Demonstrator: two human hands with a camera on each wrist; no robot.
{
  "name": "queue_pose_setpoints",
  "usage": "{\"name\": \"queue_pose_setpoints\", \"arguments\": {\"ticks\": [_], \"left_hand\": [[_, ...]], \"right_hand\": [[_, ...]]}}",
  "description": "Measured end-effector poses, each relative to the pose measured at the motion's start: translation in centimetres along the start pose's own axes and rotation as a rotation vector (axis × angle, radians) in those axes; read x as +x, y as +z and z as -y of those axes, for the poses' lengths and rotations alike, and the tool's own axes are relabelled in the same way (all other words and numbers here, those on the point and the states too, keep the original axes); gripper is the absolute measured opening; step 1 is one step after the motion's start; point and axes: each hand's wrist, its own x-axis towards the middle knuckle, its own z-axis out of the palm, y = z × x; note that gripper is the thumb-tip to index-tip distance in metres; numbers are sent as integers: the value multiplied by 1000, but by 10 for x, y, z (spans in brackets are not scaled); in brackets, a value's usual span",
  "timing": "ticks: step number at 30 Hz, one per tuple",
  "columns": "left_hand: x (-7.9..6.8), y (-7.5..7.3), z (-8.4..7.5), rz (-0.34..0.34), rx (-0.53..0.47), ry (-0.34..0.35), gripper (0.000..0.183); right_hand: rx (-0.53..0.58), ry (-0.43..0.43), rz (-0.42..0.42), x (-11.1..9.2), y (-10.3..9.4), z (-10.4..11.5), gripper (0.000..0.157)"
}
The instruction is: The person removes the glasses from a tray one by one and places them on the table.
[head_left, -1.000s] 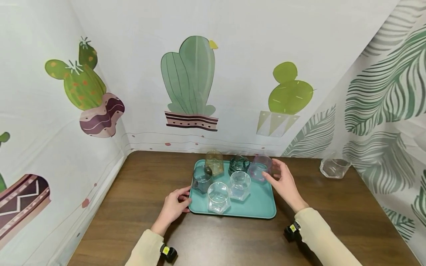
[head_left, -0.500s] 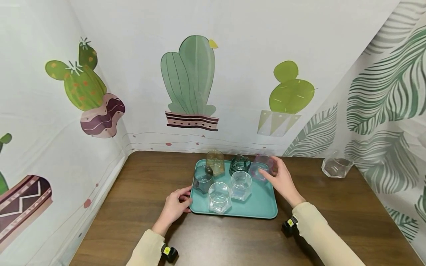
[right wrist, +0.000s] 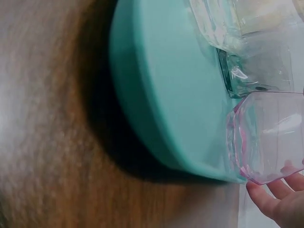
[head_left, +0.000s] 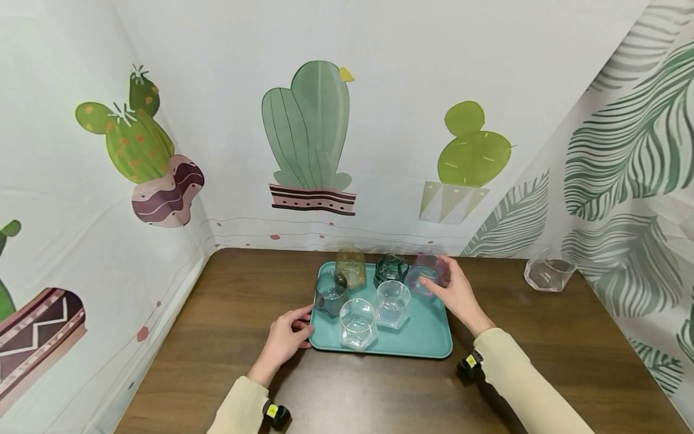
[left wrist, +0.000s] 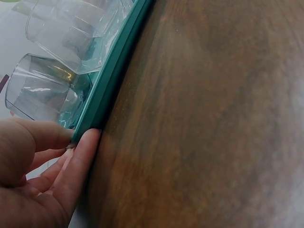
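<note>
A teal tray point(head_left: 423, 330) carries several glasses. My left hand point(head_left: 284, 336) pinches its near-left corner; in the left wrist view the thumb and a finger meet at the tray edge point(left wrist: 105, 90). At the back right of the tray stands a pinkish-purple faceted glass point(head_left: 424, 276), held by my right hand point(head_left: 459, 296) with thumb in front and fingers at its far side. The right wrist view has this pink glass point(right wrist: 273, 137) at the tray's corner, fingertips against its side. Left of it are a dark green glass point(head_left: 391, 269) and an amber glass point(head_left: 351, 268).
Two clear glasses point(head_left: 358, 325) and a blue-grey glass point(head_left: 331, 295) share the tray. Another clear glass point(head_left: 549, 274) stands apart at the table's back right. The brown wooden table point(head_left: 233, 289) meets a patterned cloth wall point(head_left: 390, 181) behind and on both sides.
My right hand has shifted slightly left, closer in on the pink glass. My left hand stays at the tray corner, and the tray and other glasses show no clear movement.
</note>
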Motion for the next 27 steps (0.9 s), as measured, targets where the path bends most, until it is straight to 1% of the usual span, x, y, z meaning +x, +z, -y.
{"name": "queue_pose_setpoints", "arguments": {"ticks": [6,17,22,27], "left_hand": [[0,0,0,-6,-1,-3,45],[0,0,0,-5,8,2,45],[-1,1,0,-4,2,2,45],[0,1,-1,-3,10,-2,45]], "right_hand": [[17,-6,-15,-2,0,1,75],[29,-21,-36,-14,1,5,68],[13,-25,-51,-20,-2,5,68],[33,-48,-67,-24,-8,7,65]]}}
